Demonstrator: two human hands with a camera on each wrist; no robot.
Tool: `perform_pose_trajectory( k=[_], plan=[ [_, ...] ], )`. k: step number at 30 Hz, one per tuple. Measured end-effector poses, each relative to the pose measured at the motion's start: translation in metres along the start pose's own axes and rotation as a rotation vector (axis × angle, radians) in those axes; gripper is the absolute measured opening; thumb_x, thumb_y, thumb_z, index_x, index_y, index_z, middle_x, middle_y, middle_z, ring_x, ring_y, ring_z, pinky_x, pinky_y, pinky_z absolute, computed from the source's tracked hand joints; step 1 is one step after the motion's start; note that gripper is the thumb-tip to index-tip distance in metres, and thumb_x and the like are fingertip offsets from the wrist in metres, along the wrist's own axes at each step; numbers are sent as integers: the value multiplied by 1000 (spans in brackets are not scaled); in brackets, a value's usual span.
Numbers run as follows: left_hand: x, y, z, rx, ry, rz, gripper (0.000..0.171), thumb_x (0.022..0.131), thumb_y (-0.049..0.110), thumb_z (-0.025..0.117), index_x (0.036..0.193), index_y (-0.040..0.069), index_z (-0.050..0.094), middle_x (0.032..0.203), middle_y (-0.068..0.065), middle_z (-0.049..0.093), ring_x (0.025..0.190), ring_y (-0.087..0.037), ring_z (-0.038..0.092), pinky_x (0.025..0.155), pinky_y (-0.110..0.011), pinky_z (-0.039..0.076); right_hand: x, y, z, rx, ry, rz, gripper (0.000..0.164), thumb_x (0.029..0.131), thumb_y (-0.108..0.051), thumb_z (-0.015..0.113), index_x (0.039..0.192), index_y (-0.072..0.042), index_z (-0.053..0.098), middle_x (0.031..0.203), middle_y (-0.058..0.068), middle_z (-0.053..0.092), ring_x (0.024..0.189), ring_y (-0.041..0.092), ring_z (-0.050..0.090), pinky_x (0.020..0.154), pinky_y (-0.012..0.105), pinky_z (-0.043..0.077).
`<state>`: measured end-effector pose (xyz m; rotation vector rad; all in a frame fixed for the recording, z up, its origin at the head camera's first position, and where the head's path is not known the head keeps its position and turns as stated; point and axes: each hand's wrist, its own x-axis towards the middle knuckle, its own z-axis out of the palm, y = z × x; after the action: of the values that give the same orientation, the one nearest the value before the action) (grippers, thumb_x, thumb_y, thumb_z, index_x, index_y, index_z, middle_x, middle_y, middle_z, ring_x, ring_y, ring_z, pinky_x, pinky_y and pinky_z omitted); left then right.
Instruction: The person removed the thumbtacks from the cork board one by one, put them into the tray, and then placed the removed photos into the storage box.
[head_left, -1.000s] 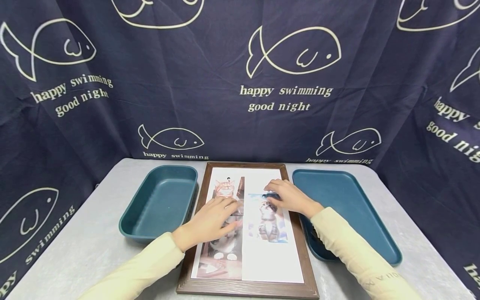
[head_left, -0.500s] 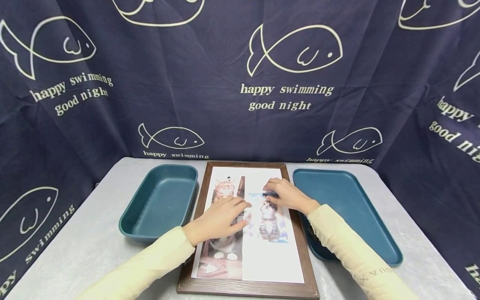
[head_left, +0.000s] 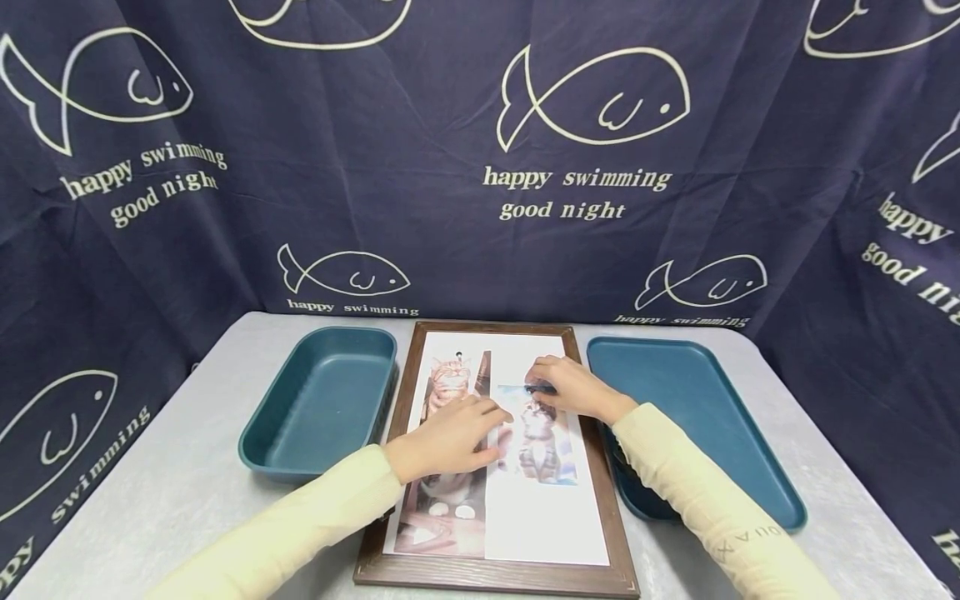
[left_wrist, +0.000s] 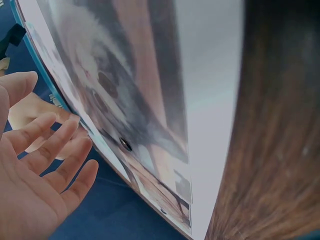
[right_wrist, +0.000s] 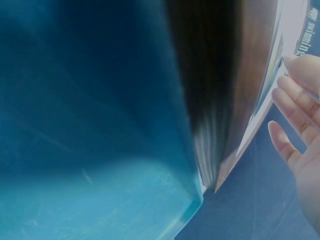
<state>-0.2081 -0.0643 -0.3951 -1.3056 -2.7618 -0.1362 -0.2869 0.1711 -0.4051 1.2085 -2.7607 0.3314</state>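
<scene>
A brown wooden-framed white board (head_left: 495,575) lies on the table. Two cat photos are on it: a tall one (head_left: 442,537) along the left side and a smaller one (head_left: 538,462) on the right. My left hand (head_left: 453,433) hovers over or rests on the tall photo, fingertips near the small photo's left edge; its fingers look relaxed in the left wrist view. At the small photo's top edge, the fingertips of my right hand (head_left: 573,390) touch or nearly touch a small dark spot. A small black pin-like piece (left_wrist: 125,144) sits on the tall photo.
A deep teal tray (head_left: 318,408) stands left of the board. On the right a shallow teal tray (head_left: 697,417) lies close to the frame, partly under my right forearm. A dark blue fish-print cloth (head_left: 420,208) hangs behind the table.
My left hand has moved rightward across the tall photo toward the small one. The right hand stays at the small photo's top edge, nearly still.
</scene>
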Motion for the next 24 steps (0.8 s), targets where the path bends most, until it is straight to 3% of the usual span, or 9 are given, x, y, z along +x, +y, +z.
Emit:
perform_pose_trajectory(
  k=[8, 24],
  plan=[
    [4, 1, 4, 16, -29, 17, 44, 87, 40, 56, 123, 16, 53, 118, 0, 57, 112, -18, 53, 97, -35, 42, 2, 1, 0, -6, -9, -35, 16, 80, -13, 69, 96, -11, 67, 92, 0, 63, 88, 16, 59, 78, 37, 48],
    [10, -2, 12, 47, -18, 70, 46, 86, 47, 56, 120, 16, 54, 113, 2, 55, 102, -14, 53, 87, -30, 45, 6, 2, 0, 24, 17, -90, 4, 81, -7, 67, 83, -11, 65, 83, 2, 62, 78, 16, 58, 71, 31, 47]
  ],
)
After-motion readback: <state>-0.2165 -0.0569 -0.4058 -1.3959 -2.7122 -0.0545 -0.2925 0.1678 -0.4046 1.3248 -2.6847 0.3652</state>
